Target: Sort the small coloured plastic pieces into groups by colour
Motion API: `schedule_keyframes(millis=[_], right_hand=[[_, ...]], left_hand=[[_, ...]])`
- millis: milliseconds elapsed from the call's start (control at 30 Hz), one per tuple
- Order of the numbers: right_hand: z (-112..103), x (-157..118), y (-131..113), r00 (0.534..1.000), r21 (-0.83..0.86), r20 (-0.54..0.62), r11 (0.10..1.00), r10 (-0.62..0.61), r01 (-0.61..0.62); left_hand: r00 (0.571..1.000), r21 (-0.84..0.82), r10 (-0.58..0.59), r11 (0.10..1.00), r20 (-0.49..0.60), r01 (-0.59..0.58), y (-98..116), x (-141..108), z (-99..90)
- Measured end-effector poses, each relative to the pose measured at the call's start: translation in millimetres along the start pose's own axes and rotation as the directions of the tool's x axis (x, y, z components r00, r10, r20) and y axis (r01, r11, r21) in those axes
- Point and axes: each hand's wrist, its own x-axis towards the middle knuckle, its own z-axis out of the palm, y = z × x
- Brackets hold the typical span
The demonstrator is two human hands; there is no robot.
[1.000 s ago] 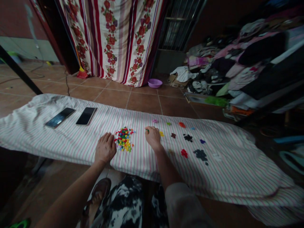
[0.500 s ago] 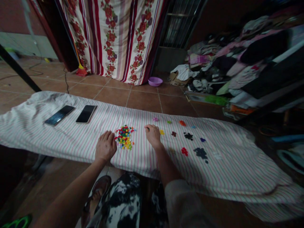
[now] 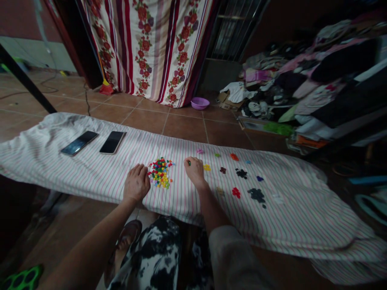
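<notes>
My left hand [image 3: 137, 182] lies on the striped cloth with its fingers stretched forward, at the left edge of a mixed pile of small coloured beads [image 3: 160, 173]. Right of that pile, my right hand [image 3: 195, 170] is closed in a pinch, with a dark green bead [image 3: 189, 163] showing at the fingertips. Beyond it lie small sorted groups: yellow beads [image 3: 207, 167], brown beads [image 3: 223, 170], black beads [image 3: 241, 173], red beads [image 3: 236, 192], dark grey beads [image 3: 256, 195] and orange beads [image 3: 234, 156]. Pink beads [image 3: 200, 151] and light green beads [image 3: 217, 155] sit along the far side.
Two phones, a left one [image 3: 79, 143] and a right one [image 3: 113, 142], lie on the striped cloth [image 3: 169, 203] at the left. A purple basin [image 3: 200, 103] stands on the floor by the floral curtain [image 3: 157, 52]. Heaped clothes [image 3: 272, 80] fill the right background.
The green bead now shows more clearly in my right fingertips. Both hands keep nearly the same place over the cloth; the whole view has shifted slightly.
</notes>
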Motion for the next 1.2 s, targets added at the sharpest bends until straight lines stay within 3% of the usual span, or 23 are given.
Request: schedule_keyframes(millis=[133, 367, 633, 1200], right_hand=[[2.6, 1.1, -1.5, 1.0, 0.068, -0.021, 0.998, -0.012, 0.013], [3.6, -2.8, -21.3, 0.986, 0.198, -0.035, 0.966, -0.162, 0.166], [6.5, -9.0, -33.3, 0.976, 0.153, 0.072, 0.969, -0.205, 0.192], [3.1, -12.1, -36.4, 0.971, 0.166, 0.043, 0.96, -0.234, 0.224]], left_hand=[[1.0, -0.025, -0.012, 1.0, 0.009, 0.012, 0.2, 0.0, -0.5], [1.0, -0.02, -0.008, 1.0, 0.025, 0.008, 0.6, 0.2, -2.5], [1.0, -0.017, -0.01, 1.0, 0.011, 0.01, 1.0, -0.8, -1.3], [1.0, 0.009, 0.022, 1.0, 0.012, -0.022, -1.7, -1.3, -1.6]])
